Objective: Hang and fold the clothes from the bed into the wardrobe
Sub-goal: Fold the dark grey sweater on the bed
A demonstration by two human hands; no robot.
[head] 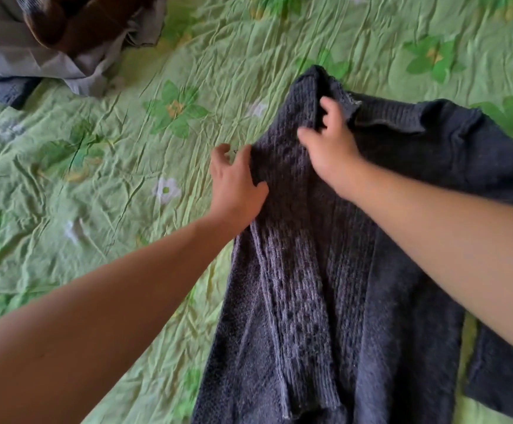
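- Mostly flat, a dark knitted sweater (325, 286) lies on the bed, spread over the green flowered sheet (96, 179). It fills the middle and right of the view and runs down to the near edge.
- Its front shows ribbed and openwork bands running lengthwise. Its upper part is bunched and lifted off the sheet.
- On the right, a plainer part of the sweater spreads out sideways, passing under the right forearm.
- The left hand (237, 182) is at the sweater's left edge, about halfway up the view. Its thumb (260, 189) rests on the knit. Its fingers are apart and lightly bent, reaching over the edge towards the sheet.
- Motion blur hides whether that hand pinches the edge or only presses on it, so I cannot tell.
- The right hand (331, 148) is higher up, near the top of the sweater. Its fingers (328, 105) are curled into a raised fold of the knit and clamped on it, and the thumb points left across the fabric.
- Both forearms are bare and stretch in from the lower corners.
- Well apart, at the top left corner, a pile of clothes (90, 75) sits on the sheet. A brown garment (74, 22) lies on top of a pale grey one (13, 53), with a bit of dark fabric (1, 90) at the pile's near edge.
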